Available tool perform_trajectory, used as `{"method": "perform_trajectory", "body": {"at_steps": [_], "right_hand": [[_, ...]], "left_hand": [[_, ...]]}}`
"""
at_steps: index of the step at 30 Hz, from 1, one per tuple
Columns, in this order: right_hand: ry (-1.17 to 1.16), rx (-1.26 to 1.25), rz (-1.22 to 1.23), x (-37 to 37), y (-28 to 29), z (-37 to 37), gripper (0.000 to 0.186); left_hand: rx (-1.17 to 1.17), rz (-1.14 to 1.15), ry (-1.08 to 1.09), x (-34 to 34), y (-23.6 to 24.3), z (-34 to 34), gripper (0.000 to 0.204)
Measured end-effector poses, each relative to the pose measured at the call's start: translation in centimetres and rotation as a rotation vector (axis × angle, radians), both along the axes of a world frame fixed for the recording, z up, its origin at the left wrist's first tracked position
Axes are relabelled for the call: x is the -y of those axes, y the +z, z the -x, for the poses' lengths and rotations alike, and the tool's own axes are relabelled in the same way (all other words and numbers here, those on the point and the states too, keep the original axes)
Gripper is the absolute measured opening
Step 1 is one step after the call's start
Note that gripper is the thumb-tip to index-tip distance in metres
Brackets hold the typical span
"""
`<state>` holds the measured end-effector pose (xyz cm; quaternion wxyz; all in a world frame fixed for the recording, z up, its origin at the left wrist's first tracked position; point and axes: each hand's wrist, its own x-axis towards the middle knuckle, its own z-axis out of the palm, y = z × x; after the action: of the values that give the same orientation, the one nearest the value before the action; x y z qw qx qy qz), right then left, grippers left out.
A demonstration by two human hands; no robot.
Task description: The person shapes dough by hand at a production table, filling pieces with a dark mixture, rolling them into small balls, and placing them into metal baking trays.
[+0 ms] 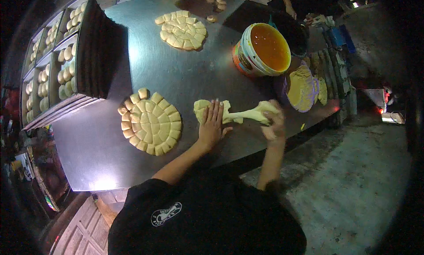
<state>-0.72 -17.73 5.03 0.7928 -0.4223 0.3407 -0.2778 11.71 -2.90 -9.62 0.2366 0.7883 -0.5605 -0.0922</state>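
A piece of pale yellow dough point(243, 114) stretches between my two hands, thin in its middle, over the metal table. My left hand point(212, 122) lies flat on the dough's left part with its fingers stretched out, pressing it to the tabletop. The dough's other end is gripped in my right hand point(274, 122), raised a little and slightly blurred. Left of my hands sits a round slab of dough point(152, 122) cut into many small pieces. A second cut slab point(182, 30) lies farther back.
Stacked trays point(66, 60) of dough balls stand at the left. A bucket point(265, 49) of orange liquid and a purple-rimmed bowl point(302, 89) with yellow contents are at the right. Several small dough balls point(217, 3) lie at the back, near another person's hand point(290, 11).
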Motion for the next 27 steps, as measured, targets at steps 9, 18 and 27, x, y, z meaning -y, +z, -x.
{"method": "perform_trajectory", "body": {"at_steps": [9, 18, 27], "right_hand": [[0.35, -0.433, 1.374, -3.9, 4.7, 0.4, 0.035], [0.511, -0.034, 0.995, 2.5, 0.7, 5.9, 0.026], [0.539, 0.194, 0.753, 6.5, 3.1, 8.8, 0.038]], "left_hand": [[-0.368, 0.184, -0.304, 0.9, 4.1, 1.0, 0.086], [-0.492, 0.474, 0.087, 1.1, 7.9, 8.1, 0.047], [-0.403, 0.286, 0.091, -3.3, 4.6, 10.5, 0.023]]}}
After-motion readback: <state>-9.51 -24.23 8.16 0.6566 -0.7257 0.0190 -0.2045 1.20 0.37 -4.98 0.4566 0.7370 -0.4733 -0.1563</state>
